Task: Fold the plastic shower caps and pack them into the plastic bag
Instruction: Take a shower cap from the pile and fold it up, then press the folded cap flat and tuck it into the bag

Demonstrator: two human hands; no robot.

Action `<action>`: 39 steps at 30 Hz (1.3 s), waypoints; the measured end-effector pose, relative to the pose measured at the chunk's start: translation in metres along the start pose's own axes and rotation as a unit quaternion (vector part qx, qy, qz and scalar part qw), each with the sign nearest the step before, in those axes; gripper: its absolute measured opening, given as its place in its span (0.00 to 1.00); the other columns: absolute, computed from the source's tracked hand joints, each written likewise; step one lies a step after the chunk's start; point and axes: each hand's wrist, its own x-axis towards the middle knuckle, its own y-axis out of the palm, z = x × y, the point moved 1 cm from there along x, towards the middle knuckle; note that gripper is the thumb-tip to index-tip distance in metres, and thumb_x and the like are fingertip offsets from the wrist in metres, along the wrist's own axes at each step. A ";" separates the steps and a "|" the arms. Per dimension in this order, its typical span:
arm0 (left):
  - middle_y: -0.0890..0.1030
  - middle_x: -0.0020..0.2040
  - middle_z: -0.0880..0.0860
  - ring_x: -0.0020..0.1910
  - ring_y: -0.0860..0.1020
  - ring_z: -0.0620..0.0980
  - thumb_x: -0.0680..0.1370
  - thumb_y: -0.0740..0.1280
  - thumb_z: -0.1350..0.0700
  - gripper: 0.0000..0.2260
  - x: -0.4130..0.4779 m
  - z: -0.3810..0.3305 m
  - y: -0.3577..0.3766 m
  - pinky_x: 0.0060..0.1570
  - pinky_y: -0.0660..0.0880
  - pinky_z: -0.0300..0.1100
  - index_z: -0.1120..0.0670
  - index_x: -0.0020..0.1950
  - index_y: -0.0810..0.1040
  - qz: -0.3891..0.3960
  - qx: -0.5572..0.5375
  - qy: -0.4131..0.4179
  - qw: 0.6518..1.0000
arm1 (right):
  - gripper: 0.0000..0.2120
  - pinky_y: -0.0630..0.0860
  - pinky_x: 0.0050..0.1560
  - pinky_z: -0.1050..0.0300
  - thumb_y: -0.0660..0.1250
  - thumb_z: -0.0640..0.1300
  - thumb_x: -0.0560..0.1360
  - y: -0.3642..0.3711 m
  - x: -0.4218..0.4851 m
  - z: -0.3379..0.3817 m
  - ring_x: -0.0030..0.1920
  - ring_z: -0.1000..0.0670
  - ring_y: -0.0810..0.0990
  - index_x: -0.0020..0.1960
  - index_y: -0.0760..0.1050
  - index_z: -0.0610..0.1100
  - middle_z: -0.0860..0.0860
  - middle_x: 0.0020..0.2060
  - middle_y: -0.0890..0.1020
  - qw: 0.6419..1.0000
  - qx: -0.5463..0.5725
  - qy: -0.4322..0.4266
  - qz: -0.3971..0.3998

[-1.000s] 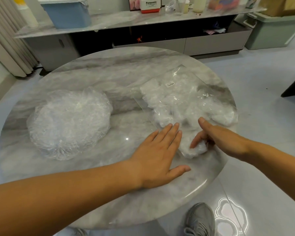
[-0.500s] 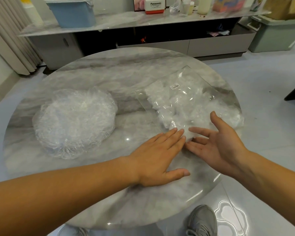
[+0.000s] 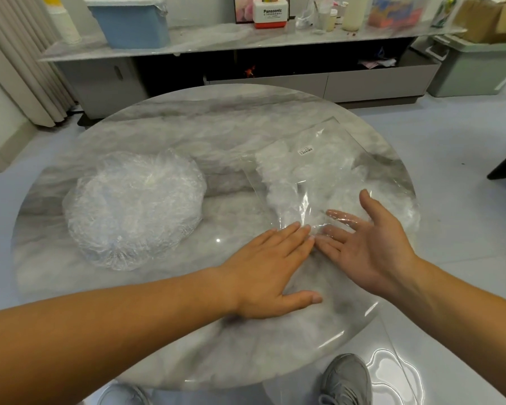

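A clear plastic bag (image 3: 327,171) with a small barcode sticker lies on the right half of the round marble table (image 3: 187,133). Folded white shower caps fill its far part. My left hand (image 3: 269,267) lies flat, palm down, on the bag's near flap. My right hand (image 3: 368,244) is palm up with straight fingers, and its fingertips are slipped under the clear film of the bag's mouth. A round stack of unfolded clear shower caps (image 3: 135,206) sits on the left of the table, apart from both hands.
The bag's near right corner hangs over the table edge (image 3: 392,331). Two grey shoes (image 3: 348,381) show below the table. A low cabinet (image 3: 246,74) with a blue bin (image 3: 132,21) and bottles stands behind, and a green crate (image 3: 473,68) sits at right.
My right hand left the folded cap it was pushing into the bag, turned palm up and slid its fingertips under the bag's film. The left hand stayed flat in place.
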 end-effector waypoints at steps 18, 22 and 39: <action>0.46 0.83 0.53 0.82 0.43 0.49 0.81 0.46 0.32 0.33 -0.062 0.037 -0.019 0.78 0.42 0.44 0.48 0.80 0.59 -0.095 -0.032 -0.157 0.983 | 0.24 0.80 0.59 0.42 0.55 0.55 0.84 0.062 -0.033 -0.023 0.51 0.42 0.86 0.49 0.81 0.37 0.42 0.46 0.87 0.919 -0.374 -0.086 0.087; 0.50 0.83 0.57 0.82 0.46 0.53 0.74 0.38 0.31 0.40 -0.115 0.070 -0.019 0.78 0.43 0.46 0.49 0.74 0.72 -0.149 -0.017 -0.285 0.947 | 0.20 0.78 0.60 0.56 0.56 0.59 0.83 0.098 -0.022 -0.049 0.54 0.60 0.82 0.52 0.84 0.51 0.57 0.50 0.85 0.812 -0.544 -0.126 0.169; 0.77 0.67 0.57 0.66 0.74 0.56 0.81 0.53 0.40 0.29 -0.178 0.090 -0.009 0.70 0.63 0.45 0.59 0.67 0.77 -0.220 0.065 -0.232 0.945 | 0.18 0.70 0.60 0.65 0.55 0.62 0.81 0.146 -0.002 -0.079 0.57 0.63 0.76 0.52 0.81 0.55 0.62 0.52 0.80 0.716 -0.595 -0.310 0.194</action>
